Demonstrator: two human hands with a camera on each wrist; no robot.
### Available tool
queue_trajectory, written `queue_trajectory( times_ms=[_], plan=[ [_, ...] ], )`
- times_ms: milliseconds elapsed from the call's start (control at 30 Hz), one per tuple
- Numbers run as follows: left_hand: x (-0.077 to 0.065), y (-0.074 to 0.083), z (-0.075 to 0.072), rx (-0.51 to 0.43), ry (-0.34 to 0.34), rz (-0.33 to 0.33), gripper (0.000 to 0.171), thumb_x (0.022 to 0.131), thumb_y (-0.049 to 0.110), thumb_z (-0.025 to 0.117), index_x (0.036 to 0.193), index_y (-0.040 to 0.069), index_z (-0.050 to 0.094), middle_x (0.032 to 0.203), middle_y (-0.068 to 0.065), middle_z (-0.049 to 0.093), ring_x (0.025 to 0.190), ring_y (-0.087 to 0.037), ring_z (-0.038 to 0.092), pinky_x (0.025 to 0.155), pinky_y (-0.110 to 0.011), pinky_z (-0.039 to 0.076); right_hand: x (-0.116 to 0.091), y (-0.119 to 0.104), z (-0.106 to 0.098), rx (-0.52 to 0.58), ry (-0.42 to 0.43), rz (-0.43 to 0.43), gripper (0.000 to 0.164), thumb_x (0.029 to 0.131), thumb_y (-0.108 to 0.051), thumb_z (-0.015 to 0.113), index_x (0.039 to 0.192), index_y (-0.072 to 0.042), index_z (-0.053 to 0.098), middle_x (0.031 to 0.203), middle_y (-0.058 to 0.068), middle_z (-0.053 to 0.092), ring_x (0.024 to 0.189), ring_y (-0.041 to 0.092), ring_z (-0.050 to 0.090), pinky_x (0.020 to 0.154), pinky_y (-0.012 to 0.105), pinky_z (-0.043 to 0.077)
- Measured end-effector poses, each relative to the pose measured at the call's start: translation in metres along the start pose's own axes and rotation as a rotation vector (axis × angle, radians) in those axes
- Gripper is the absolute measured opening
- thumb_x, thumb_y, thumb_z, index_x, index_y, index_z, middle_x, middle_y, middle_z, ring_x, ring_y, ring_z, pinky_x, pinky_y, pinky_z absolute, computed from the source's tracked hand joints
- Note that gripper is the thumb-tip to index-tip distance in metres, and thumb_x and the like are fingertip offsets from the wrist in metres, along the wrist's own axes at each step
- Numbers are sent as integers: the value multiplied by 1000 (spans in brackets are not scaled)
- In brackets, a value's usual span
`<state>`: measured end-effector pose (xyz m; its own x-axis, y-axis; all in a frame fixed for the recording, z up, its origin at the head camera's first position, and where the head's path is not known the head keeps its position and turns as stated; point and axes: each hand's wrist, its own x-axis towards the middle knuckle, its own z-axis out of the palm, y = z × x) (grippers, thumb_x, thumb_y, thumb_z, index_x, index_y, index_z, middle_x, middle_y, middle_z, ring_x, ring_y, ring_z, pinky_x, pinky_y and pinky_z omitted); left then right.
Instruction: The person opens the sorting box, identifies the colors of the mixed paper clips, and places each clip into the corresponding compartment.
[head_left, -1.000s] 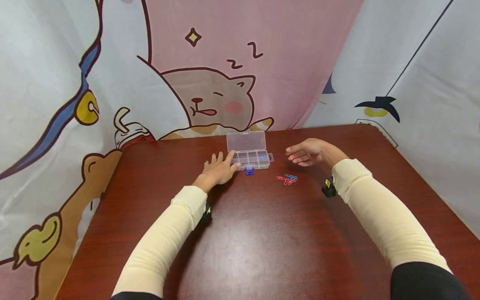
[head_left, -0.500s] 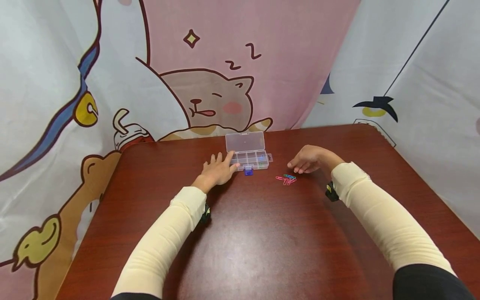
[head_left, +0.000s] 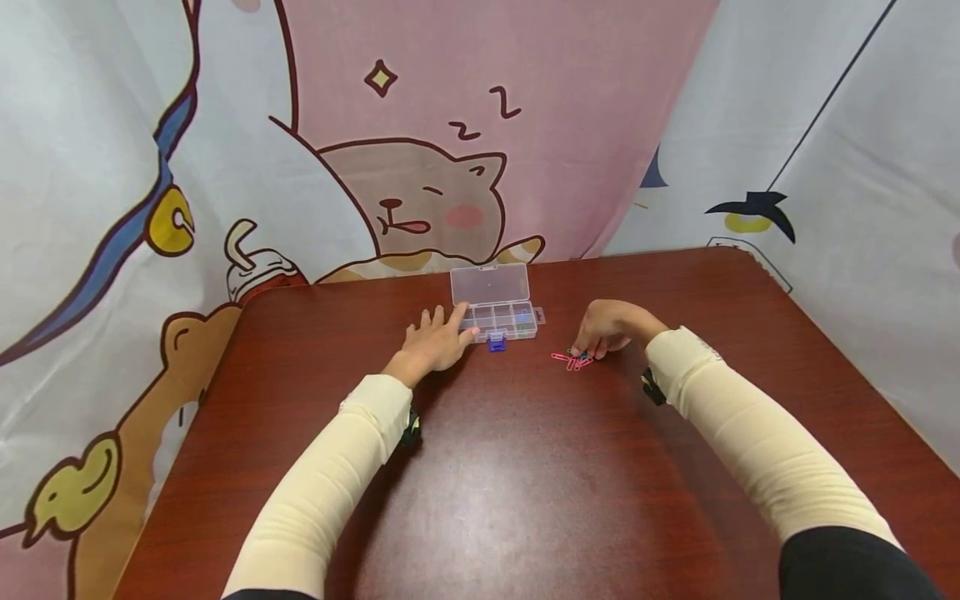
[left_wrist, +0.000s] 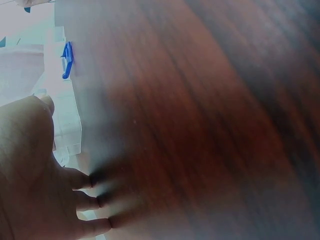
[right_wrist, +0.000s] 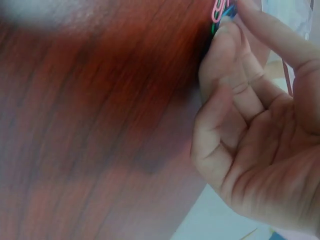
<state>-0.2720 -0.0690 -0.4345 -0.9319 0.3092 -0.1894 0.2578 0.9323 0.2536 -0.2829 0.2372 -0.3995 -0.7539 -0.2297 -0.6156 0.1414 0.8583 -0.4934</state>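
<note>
Well, a cartoon-printed cloth (head_left: 600, 108) hangs along the far side, and before it spreads a reddish-brown table (head_left: 480, 500). Over the wood reach 2 arms in cream sleeves (head_left: 315, 492), slanting inward from near left and near right.

The left hand (head_left: 435, 343) lies low, its fingers straight and spread, thumb against the left end of a clear box (head_left: 521, 336). As I judge it, that light touch suits the work: enough to keep the box from sliding, where a harder push might tip it. The right hand (head_left: 606, 325) arches from a raised wrist, fingertips pointing down, thumb extended and outer fingers curling toward the palm.

The box sits toward the far side, its lid (head_left: 490, 285) raised at the back, a blue latch (head_left: 497, 342) on its near edge, blue bits (head_left: 523, 316) and green bits (head_left: 522, 330) at its right end.

Just right of the box and nearer lies a small heap of pink clips (head_left: 579, 364). At the heap's far right, thumb and forefinger appear to pinch a blue clip (right_wrist: 229, 11); whether it is off the wood, I can't tell. I'd take just 1, tips only, and ease it sideways first, since wire loops may snag and drag a neighbour along.
</note>
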Motion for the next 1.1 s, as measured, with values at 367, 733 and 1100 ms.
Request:
queue_trajectory(
  times_ms=[367,733,1100],
  plan=[
    [0,1,1,8,3,-5,64,91,61,21,146,32,6,148,-18,14,132,-39,11,99,-59,14,5,-4,4,-20,0,32,18,72,-21,75,78,-4,71,66,10,65,57,16,61,49,29,45],
    [1,0,2,-2,-14,-3,65,91,62,20,146,32,5,148,-18,12,133,-40,9,98,-60,12,9,6,-5,120,-88,35,20,77,-23,72,81,-4,71,64,4,63,56,11,58,52,26,44],
    [0,0,-1,-13,-10,-4,63,92,59,22,146,31,6,148,-18,13,133,-39,9,99,-59,12,13,7,-13,345,-109,36,26,78,-25,72,86,0,68,65,4,61,57,13,55,56,28,46]
  ],
)
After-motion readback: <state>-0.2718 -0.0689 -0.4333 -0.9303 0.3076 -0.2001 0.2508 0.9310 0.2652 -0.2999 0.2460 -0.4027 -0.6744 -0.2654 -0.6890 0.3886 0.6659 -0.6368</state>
